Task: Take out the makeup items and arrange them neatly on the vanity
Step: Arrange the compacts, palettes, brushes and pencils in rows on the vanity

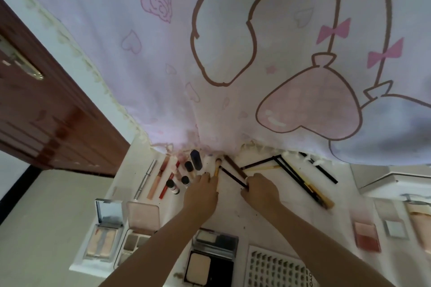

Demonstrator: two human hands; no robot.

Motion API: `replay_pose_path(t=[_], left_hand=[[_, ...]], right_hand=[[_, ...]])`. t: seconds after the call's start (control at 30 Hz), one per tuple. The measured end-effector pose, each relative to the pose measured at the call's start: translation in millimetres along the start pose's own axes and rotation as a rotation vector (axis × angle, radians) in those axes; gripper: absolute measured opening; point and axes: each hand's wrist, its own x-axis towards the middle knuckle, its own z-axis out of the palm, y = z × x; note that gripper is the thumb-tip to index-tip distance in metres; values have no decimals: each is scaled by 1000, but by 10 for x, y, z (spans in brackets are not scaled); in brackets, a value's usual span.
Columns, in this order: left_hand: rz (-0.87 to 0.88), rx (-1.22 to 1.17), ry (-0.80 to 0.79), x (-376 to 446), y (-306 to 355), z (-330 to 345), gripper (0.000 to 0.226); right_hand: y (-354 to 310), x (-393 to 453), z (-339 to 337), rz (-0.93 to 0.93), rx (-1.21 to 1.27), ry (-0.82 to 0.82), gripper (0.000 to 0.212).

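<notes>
Left hand [202, 190]: lying at the centre of the white vanity top [235, 214], fingers curling around the lower end of a yellow-handled brush [217, 168] that is pointing toward 12 o'clock.

Right hand [260, 190]: sitting just at 3 o'clock of the left, fingers pinching the near end of a thin dark pencil [233, 177] that is slanting toward 10 o'clock. A brown stick [235, 166] is lying just beside it.

Small dark-capped bottles [186, 173]: standing grouped at 9 o'clock of the left hand.

Slim tubes and sticks [155, 182]: lying in a row farther toward 9 o'clock.

Pencils and brushes [300, 177]: lying crossed at 2 o'clock of the right hand, one yellow-ended.

Open palettes [123, 233]: sitting side by side at 8 o'clock.

Black compact [211, 261]: lying open at 6 o'clock, between the forearms.

White lash tray [277, 268]: lying at 5 o'clock.

Blush palette [367, 236]: lying at 4 o'clock.

Pink printed curtain [233, 53]: hanging across the back, its fringe touching the vanity top's far edge.
</notes>
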Motion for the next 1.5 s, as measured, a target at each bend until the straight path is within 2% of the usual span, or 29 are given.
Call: replay_pose_path(t=[0.1,0.17,0.2,0.27,0.3,0.37,0.5,0.57,0.7,0.8,0.9,0.97,1.07,1.27,1.33,1.4,1.43,1.5], left_hand=[[88,-7,59,43,120,-77,54],[167,-21,144,69,200,-162,56],[227,-35,235,100,231,-190,50],[334,-45,439,158,291,-254,21],[353,-62,475,170,331,-352,20],[388,-126,534,181,396,-527,30],[399,-186,731,152,379,-643,17],[424,-156,790,127,364,-668,22],[584,-109,546,92,340,-710,21],[547,-41,340,-18,389,-858,48],[505,-16,180,-81,430,-1058,44],[519,19,188,-51,500,-1236,46],[511,64,180,28,559,-1445,33],[506,79,159,42,662,-1618,28],[381,40,136,56,459,-1655,24],[213,-26,164,51,139,-1683,25],[178,-28,185,52,27,-1684,28],[202,-34,179,49,30,-1678,29]], right_hand=[[140,-146,-314,-98,104,127,27],[224,-274,-567,-199,171,155,22],[247,-341,-691,-238,187,134,20],[264,-461,-913,-281,228,91,16],[266,-503,-1008,-291,261,93,15],[282,-554,-1155,-279,319,127,14],[323,-624,-1306,-231,412,158,18],[300,-669,-1341,-260,431,153,19],[216,-734,-1392,-302,498,122,18],[230,-754,-1479,-307,487,98,19],[262,-784,-1589,-308,446,92,18],[265,-805,-1670,-297,488,113,22],[269,-826,-1803,-296,530,145,31],[331,-857,-1913,-305,545,178,27],[602,-901,-1983,-207,649,357,20],[954,-988,-2073,-110,831,571,23],[1044,-1021,-2100,-97,868,615,27],[976,-985,-2081,-124,851,560,28]])
